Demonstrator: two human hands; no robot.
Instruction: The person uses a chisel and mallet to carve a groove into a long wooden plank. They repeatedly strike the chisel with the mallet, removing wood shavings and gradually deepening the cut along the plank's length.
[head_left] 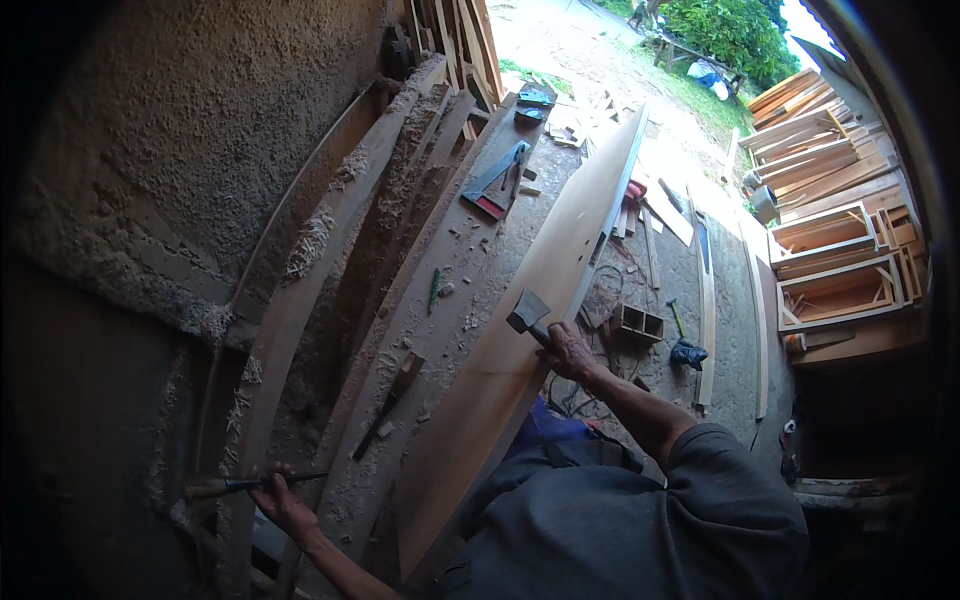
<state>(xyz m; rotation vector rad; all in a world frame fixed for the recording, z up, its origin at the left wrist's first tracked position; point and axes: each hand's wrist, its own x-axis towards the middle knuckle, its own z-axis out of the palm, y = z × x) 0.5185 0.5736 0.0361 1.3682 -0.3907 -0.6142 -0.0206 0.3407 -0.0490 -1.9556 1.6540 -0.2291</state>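
Observation:
A long pale wooden board (520, 330) stands on its edge, running from near my body toward the bright far opening. Two small dark holes show near its far upper edge. My right hand (568, 352) is closed round the handle of a mallet (527, 310), whose dark, blocky head overlaps the board's face in view. At the lower left, my left hand (285, 502) grips a chisel (312, 476); its wooden handle points left and its thin dark blade points right. This hand is over the workbench (350, 410), left of the board.
Wood shavings (310, 245) cover a beam along the rough wall. On the bench lie a try square (497, 185), a green pen-like stick (434, 288) and a narrow dark tool (375, 428). Right of the board are a hollow block (637, 323), loose strips and stacked wooden frames (840, 290).

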